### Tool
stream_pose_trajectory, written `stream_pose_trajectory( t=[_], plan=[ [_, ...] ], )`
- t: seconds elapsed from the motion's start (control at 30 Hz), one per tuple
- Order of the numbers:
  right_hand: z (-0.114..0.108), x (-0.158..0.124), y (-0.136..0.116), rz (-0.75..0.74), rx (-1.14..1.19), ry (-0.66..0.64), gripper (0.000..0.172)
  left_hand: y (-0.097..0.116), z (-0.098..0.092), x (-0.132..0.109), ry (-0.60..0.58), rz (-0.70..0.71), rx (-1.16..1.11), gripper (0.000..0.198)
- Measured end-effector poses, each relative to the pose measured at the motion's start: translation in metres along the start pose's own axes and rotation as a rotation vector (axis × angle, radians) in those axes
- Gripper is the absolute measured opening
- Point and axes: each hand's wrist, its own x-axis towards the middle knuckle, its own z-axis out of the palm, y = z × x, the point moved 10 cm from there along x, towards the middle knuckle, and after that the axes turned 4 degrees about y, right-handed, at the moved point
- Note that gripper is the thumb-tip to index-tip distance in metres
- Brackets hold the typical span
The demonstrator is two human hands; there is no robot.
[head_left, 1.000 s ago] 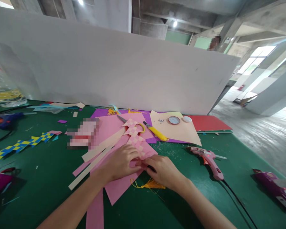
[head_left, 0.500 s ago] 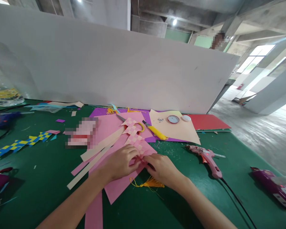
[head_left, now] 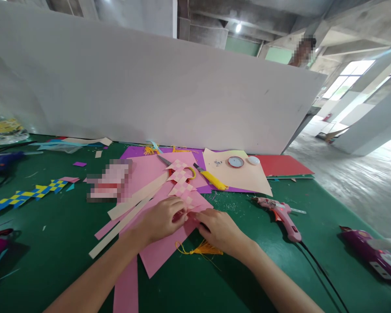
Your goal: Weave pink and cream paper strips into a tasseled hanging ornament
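Observation:
A woven strip of pink and cream paper (head_left: 181, 177) stretches away from me over pink sheets (head_left: 158, 257). At its near end, the fingers of my left hand (head_left: 165, 217) are pinched on it. My right hand (head_left: 219, 227) meets it from the other side, fingertips closed at the same end; the exact fold between them is hidden. Scissors with a yellow-rimmed handle (head_left: 192, 173) lie partly under the woven strip. Loose cream paper strips (head_left: 124, 226) fan out to the left. Just below my right hand rests a yellow tassel (head_left: 208, 248).
A yellow utility knife (head_left: 215, 179) lies beyond my hands. To the right are a pink glue gun (head_left: 282, 214) with a cord and a purple device (head_left: 371, 254). A blue-and-yellow woven strip (head_left: 29, 198) lies left. A white partition (head_left: 156, 91) borders the table's back; a person shows above it.
My fingertips have shifted slightly at the near end of the woven strip, the right ones reaching a little further left. The whole view has moved slightly; the table items stay in place.

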Motion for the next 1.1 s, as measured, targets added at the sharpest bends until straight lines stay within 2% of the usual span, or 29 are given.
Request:
stream_pose_trajectory(
  t=[0.4,0.67,0.93,1.1],
  plan=[
    [0.000,-0.001,-0.006,-0.069,-0.079,0.014,0.031,-0.012,-0.001,0.003,-0.003,-0.067,-0.077,0.016],
    [-0.001,-0.001,-0.012,-0.121,-0.113,0.051,0.024,-0.017,-0.004,0.003,0.026,-0.097,-0.106,0.013],
    [0.001,-0.001,-0.010,-0.079,-0.119,0.036,0.022,-0.007,0.000,0.004,-0.025,-0.015,-0.049,0.011],
    [-0.005,0.000,-0.008,-0.084,-0.004,0.025,0.028,-0.014,-0.003,0.003,0.026,-0.048,-0.010,0.014]
  ],
)
